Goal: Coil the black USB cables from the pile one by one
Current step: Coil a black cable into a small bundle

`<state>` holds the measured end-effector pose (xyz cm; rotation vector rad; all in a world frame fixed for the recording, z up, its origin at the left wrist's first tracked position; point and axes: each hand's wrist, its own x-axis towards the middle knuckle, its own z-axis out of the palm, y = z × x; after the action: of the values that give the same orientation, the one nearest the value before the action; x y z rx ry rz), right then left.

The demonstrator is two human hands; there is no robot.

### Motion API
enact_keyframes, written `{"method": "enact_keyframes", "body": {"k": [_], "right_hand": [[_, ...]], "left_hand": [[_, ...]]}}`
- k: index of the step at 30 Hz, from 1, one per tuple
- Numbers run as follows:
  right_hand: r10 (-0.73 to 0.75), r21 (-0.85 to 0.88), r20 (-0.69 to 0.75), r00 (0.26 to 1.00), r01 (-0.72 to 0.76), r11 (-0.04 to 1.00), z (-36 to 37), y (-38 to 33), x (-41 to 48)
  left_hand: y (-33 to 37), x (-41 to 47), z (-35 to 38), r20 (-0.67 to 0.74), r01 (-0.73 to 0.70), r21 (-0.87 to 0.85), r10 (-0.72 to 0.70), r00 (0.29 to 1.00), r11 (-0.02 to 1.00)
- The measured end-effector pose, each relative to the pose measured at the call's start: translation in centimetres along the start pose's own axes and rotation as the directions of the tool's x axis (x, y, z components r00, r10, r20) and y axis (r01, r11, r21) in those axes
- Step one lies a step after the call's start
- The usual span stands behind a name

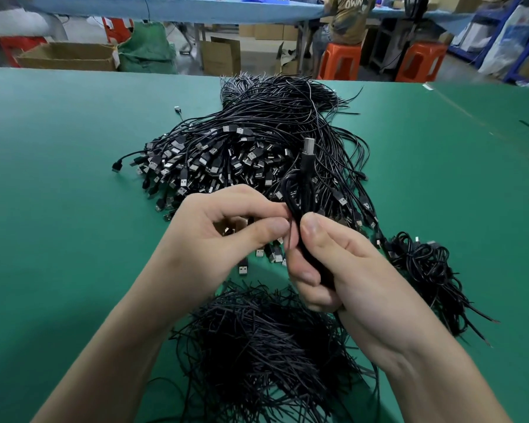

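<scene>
Green table, right hand gripping coiled cable upright, left hand pinching its loop

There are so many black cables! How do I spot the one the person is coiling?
Find the big pile on the green table, then look just in front of it. There the right hand grips a looped bundle, which the left hand pinches. It alone is lifted off the table, its plug pointing up.
</scene>
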<state>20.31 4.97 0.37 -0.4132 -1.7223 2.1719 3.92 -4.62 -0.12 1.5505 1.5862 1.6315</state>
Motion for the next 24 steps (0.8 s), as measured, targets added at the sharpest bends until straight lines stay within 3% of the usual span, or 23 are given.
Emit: {"method": "enact_keyframes", "body": {"k": [5,9,17,24], "right_hand": [[0.028,0.009,0.081,0.996,-0.028,1.000,-0.3,0.2,0.0],[0.043,0.050,0.146,0.988,-0.051,0.997,-0.6,0.3,0.1],[0.153,0.033,0.195,0.969,-0.162,0.986,-0.8,0.6,0.1],[0.206,0.222,0.332,0.921,-0.288,0.931,-1.0,0.4,-0.1]], "left_hand": [[-0.5,0.1,0.0,-0.005,-0.017,-0.074,0.017,1.000,0.997],[-0.4,0.0,0.5,0.082,-0.004,-0.159,0.017,0.997,0.987],[-0.8,-0.1,0.3,0.136,0.105,-0.201,-0.079,0.988,0.974],[-1.4,-0.2,1.2,0.119,0.138,-0.254,-0.111,0.987,0.957]]}}
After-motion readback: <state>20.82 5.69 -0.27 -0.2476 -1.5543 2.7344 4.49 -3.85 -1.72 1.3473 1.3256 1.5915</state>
